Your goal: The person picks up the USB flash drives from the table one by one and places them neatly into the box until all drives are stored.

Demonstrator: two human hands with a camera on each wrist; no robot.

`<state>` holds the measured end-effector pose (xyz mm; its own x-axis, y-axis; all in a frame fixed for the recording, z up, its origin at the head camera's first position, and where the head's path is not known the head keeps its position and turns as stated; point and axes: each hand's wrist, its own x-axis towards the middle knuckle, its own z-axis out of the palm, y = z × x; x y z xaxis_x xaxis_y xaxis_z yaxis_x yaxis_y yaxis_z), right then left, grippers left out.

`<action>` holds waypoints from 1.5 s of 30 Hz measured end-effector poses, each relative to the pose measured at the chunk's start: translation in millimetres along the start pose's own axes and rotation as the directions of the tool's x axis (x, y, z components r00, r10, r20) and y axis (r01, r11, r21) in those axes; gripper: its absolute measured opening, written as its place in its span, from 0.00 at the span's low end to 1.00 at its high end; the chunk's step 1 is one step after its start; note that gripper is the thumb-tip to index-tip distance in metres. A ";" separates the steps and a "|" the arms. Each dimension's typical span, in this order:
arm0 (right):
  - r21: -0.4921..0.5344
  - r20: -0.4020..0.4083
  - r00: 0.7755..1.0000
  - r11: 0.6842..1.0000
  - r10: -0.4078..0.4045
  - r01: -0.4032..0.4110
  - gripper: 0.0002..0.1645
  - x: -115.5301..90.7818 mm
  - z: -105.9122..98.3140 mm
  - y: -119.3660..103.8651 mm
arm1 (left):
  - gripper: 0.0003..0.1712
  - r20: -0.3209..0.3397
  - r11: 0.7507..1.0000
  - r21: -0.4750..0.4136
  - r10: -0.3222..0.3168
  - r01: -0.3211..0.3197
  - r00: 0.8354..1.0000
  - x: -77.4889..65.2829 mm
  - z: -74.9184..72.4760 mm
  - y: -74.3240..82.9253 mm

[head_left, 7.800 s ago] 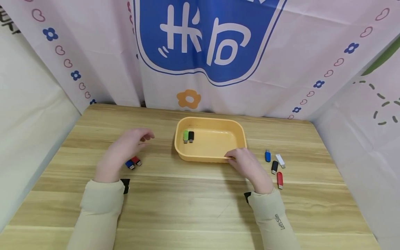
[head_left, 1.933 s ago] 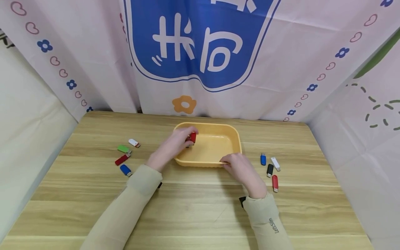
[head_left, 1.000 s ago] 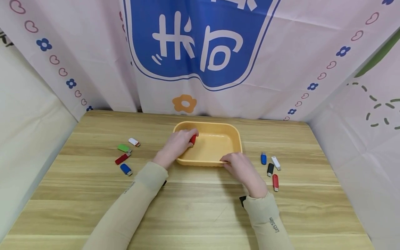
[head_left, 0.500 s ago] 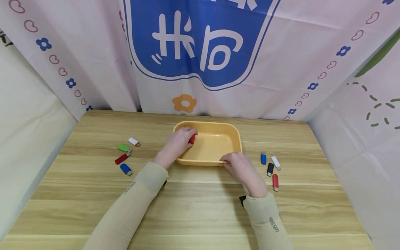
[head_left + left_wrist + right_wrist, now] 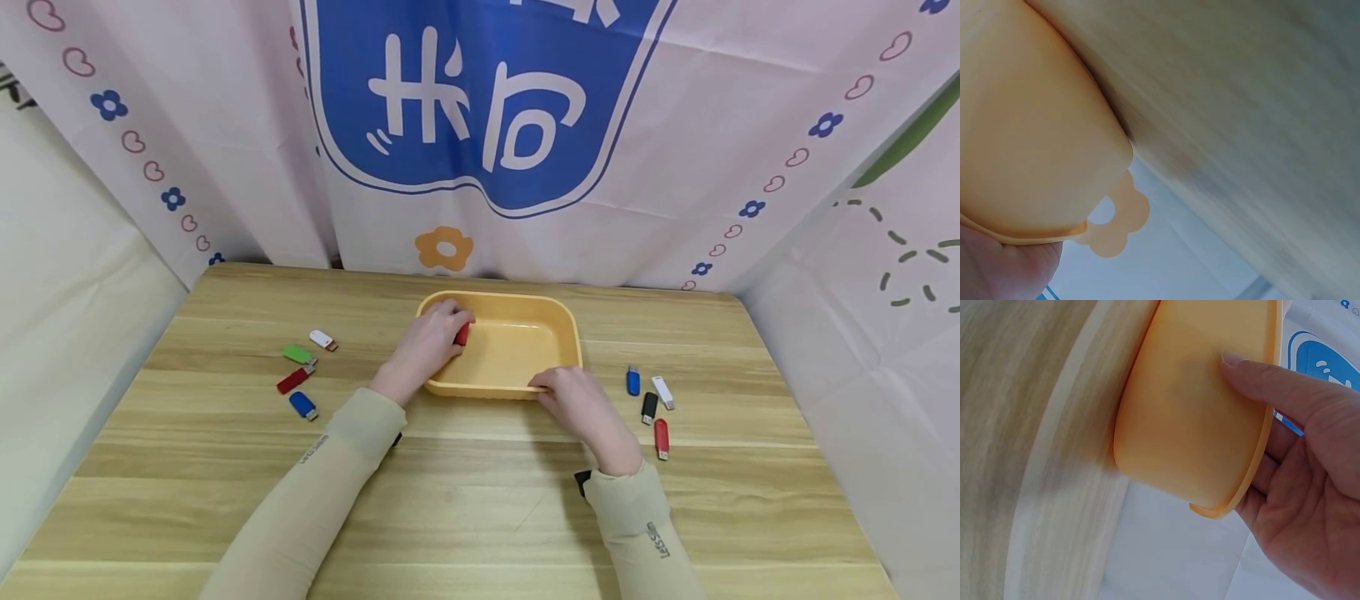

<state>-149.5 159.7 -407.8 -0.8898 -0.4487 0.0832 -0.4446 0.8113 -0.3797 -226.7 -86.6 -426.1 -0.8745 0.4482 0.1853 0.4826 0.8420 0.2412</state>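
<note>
My left hand (image 5: 427, 342) reaches over the left end of a yellow plastic bin (image 5: 517, 354), pinching a red USB stick (image 5: 462, 334) low inside it. Fingers cover much of that stick and the bin's left corner. In the left wrist view, the bin's outer wall (image 5: 1041, 137) fills the left side, with part of the hand (image 5: 1010, 262) at its rim. My right hand (image 5: 588, 412) grips the bin's near right rim, thumb on the outer wall and fingers over the edge, as the right wrist view shows (image 5: 1310, 456).
Left of the bin lie a white USB stick (image 5: 322, 340), a green one (image 5: 299, 355), a dark red one (image 5: 294, 380) and a blue one (image 5: 303, 406). To the right are blue (image 5: 633, 382), white (image 5: 663, 392), black (image 5: 649, 407) and red (image 5: 662, 439) sticks. A printed curtain (image 5: 360, 225) hangs behind the table.
Since the oldest frame, my left hand has moved from the left table area into the bin, and white and green sticks now lie at left. Over the last second it barely moves; the right stays on the rim.
</note>
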 end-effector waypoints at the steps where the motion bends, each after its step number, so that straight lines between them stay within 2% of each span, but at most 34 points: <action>1: 0.000 0.000 1.000 1.000 0.000 0.000 0.04 0.1 -0.1 -0.1 | 0.24 0.002 1.000 0.003 0.000 0.000 1.000 0.0 -0.2 0.1; 11: -0.003 0.001 1.000 1.000 0.009 -0.009 0.05 -0.1 -0.6 -0.5 | 0.27 0.019 0.999 0.048 -0.008 0.007 1.000 1.8 -0.6 1.2; 16: -0.002 0.009 1.000 1.000 0.019 -0.019 0.05 -0.1 -1.0 -1.0 | 0.24 0.043 0.996 0.092 -0.011 0.007 0.999 1.2 -0.5 2.2; 28: -0.006 0.017 1.000 1.000 0.024 -0.024 0.04 0.7 -1.6 -1.7 | 0.17 0.088 0.981 0.190 0.028 -0.045 0.996 0.4 -0.6 2.2; 45: 0.001 0.028 0.999 0.999 0.039 -0.039 0.04 0.9 -1.7 -3.2 | 0.17 0.132 0.982 0.189 -0.004 -0.021 0.991 1.8 -1.7 3.8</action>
<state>-149.1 157.3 -405.0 -0.9033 -0.4268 0.0424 -0.4091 0.8278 -0.3838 -226.4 -83.1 -423.3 -0.8750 0.4807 0.0567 0.4835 0.8738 0.0527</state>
